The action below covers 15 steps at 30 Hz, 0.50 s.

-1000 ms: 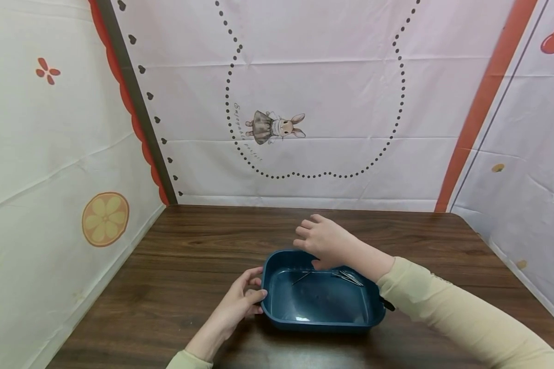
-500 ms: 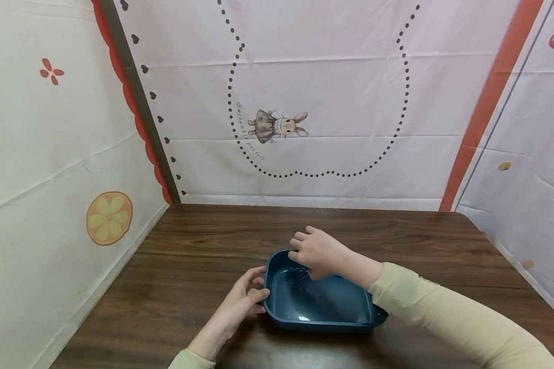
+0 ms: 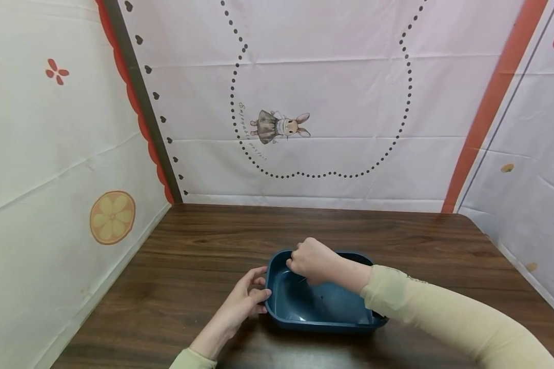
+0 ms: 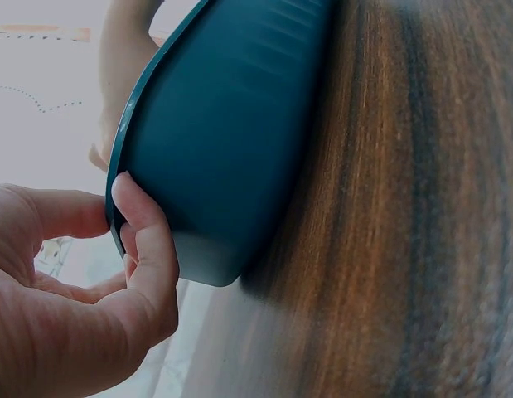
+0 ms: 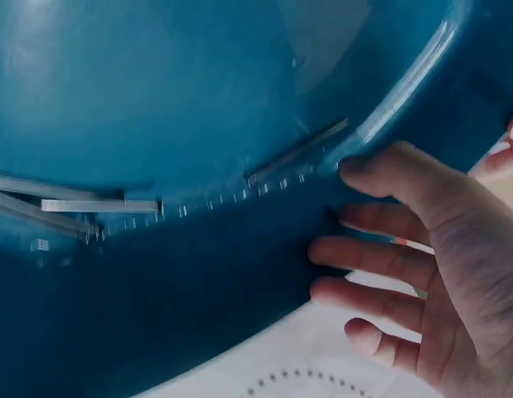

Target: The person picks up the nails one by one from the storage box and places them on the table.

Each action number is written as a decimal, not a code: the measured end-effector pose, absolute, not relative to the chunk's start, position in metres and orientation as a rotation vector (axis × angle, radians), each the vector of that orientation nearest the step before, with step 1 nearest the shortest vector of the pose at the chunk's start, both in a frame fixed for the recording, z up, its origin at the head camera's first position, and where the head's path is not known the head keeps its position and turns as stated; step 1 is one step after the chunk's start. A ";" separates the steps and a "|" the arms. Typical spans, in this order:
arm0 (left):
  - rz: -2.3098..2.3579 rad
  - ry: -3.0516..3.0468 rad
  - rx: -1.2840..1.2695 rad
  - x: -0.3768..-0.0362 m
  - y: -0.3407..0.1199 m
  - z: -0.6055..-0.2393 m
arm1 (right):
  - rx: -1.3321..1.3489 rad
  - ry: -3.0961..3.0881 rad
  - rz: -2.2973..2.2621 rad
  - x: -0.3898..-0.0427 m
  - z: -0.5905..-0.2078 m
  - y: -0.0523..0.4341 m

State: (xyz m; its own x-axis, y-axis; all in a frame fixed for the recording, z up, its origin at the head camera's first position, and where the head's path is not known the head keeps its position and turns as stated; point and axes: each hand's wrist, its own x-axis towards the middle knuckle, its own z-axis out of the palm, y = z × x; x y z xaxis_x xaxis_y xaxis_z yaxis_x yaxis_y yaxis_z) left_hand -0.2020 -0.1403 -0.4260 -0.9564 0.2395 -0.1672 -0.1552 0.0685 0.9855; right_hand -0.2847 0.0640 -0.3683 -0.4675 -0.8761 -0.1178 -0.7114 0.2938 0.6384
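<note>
Pinching the blue tray's [image 3: 320, 320] left rim, the left hand [image 3: 242, 305] is steadying it while the right hand [image 5: 422, 249], fingers loosely spread and holding nothing, is nearing the staple strips [image 5: 99, 206], which could scatter if nudged.

I wore a pale cream-yellow long-sleeved top, its snug sleeves reaching my wrists. My left hand [image 3: 241, 302] and right hand [image 3: 312, 260] were bare: no rings, no gloves, nails short and unpainted.
</note>
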 end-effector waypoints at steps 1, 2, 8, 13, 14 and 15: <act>1.966 2.065 0.087 -0.202 -0.140 -0.426 | 1.456 -2.312 -0.940 -0.285 -0.370 0.063; 1.966 2.066 0.090 -0.202 -0.140 -0.426 | 1.458 -2.315 -0.944 -0.285 -0.372 0.062; 1.960 2.072 0.083 -0.202 -0.140 -0.426 | 1.454 -2.324 -0.986 -0.285 -0.380 0.061; 1.947 2.067 0.066 -0.203 -0.141 -0.424 | 1.464 -2.332 -0.985 -0.287 -0.384 0.061; 1.948 2.065 0.065 -0.203 -0.141 -0.424 | 1.468 -2.332 -0.984 -0.287 -0.385 0.060; 1.949 2.065 0.066 -0.203 -0.141 -0.424 | 1.470 -2.330 -0.981 -0.288 -0.386 0.060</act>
State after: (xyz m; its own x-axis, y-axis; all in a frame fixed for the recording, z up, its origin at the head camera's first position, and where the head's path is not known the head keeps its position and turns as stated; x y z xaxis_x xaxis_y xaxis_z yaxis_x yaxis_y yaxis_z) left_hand -0.2030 -0.1411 -0.4236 -0.9539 0.2368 -0.1844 -0.1704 0.0784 0.9823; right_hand -0.2877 0.0601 -0.3856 -0.4774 -0.8637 -0.1617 -0.7193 0.2784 0.6364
